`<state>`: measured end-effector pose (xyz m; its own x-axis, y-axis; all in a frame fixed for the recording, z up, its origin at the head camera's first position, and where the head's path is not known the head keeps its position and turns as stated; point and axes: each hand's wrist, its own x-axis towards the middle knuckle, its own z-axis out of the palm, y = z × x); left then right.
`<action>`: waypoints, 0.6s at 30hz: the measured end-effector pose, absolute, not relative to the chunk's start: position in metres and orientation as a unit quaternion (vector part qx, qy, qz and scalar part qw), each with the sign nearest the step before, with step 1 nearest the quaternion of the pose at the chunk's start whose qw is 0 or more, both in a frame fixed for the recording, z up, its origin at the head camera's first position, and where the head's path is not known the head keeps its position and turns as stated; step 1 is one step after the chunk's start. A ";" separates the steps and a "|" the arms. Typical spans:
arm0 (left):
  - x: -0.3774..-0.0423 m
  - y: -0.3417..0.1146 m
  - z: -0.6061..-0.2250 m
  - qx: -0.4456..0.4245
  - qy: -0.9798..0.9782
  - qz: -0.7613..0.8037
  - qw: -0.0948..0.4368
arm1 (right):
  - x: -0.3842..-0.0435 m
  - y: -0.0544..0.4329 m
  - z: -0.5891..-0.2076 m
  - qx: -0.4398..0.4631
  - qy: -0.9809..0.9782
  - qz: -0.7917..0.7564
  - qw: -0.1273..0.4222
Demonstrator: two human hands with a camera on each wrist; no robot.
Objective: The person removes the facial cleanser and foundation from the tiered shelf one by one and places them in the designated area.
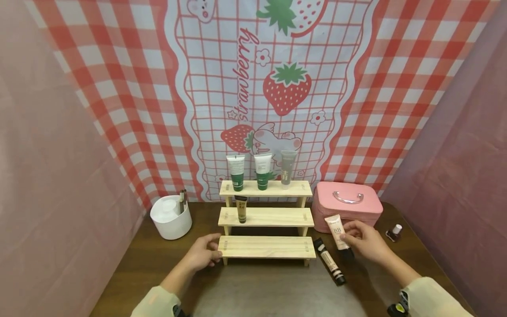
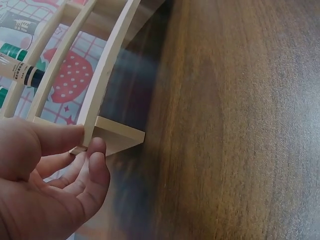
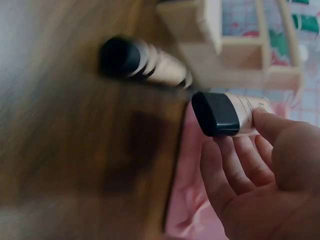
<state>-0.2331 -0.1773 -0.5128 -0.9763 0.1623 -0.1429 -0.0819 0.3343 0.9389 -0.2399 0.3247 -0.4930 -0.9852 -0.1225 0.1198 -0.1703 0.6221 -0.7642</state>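
Over the wooden tabletop, the right hand pinches a tilted tube.

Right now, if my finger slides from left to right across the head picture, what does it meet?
White round container → left hand → pale wooden three-tier shelf → held beige squeeze tube with a black cap → right hand → small dark bottle with a white cap.

Wall cloth: "strawberry", in red letters running upward.
Held tube: "BB", I can read.
Grey tube: maybe Chinese characters, from here too small.
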 end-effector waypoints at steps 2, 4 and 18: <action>-0.233 -0.178 -0.514 0.027 0.810 0.577 0.105 | -0.238 0.332 -0.502 0.076 -0.895 0.440 -0.005; -0.233 -0.179 -0.515 0.031 0.810 0.577 0.106 | -0.235 0.336 -0.510 0.080 -0.892 0.444 -0.030; -0.231 -0.181 -0.514 0.048 0.813 0.572 0.102 | -0.226 0.334 -0.526 0.026 -0.916 0.398 -0.041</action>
